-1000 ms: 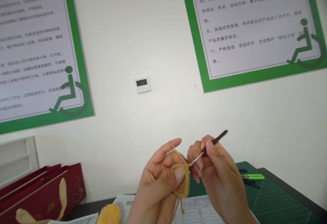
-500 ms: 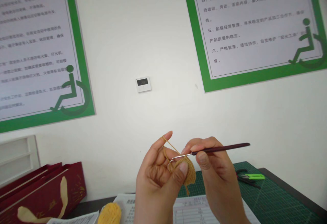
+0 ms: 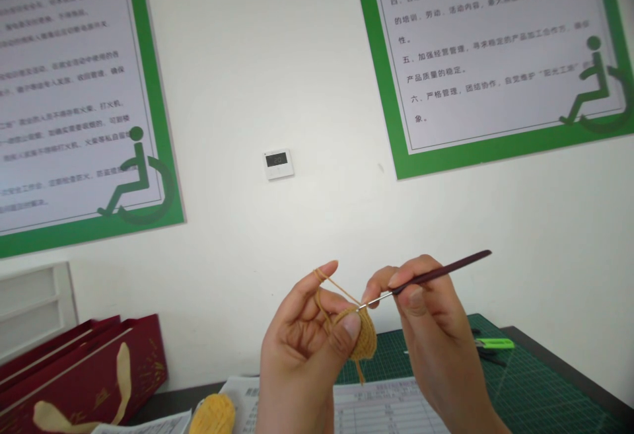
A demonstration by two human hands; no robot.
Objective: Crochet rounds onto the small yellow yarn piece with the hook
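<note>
Between the thumb and fingers of my left hand (image 3: pixel 302 348) is a small round piece of tan crochet work (image 3: pixel 365 336), with a short yarn tail hanging below it. Tan yarn (image 3: pixel 341 287) wraps the raised left index finger and runs down to the top edge of the piece. My right hand (image 3: pixel 436 328) grips a crochet hook (image 3: pixel 446 270) with a dark maroon handle, tilted up to the right. Its metal tip meets the top edge of the crochet work near the left thumb; whether it passes through a stitch I cannot tell.
A yellow yarn ball (image 3: pixel 212 414) and printed sheets (image 3: pixel 381 407) lie below the hands. On the right, a green cutting mat (image 3: pixel 535 381) carries a bright green-handled tool (image 3: pixel 495 343). Maroon gift bags (image 3: pixel 143 355) stand at left. A thermostat (image 3: pixel 278 164) is on the wall.
My right hand has moved to the right, and the hook now tilts more steeply. Its tip has shifted right, from the yarn loop to the top edge of the crochet work.
</note>
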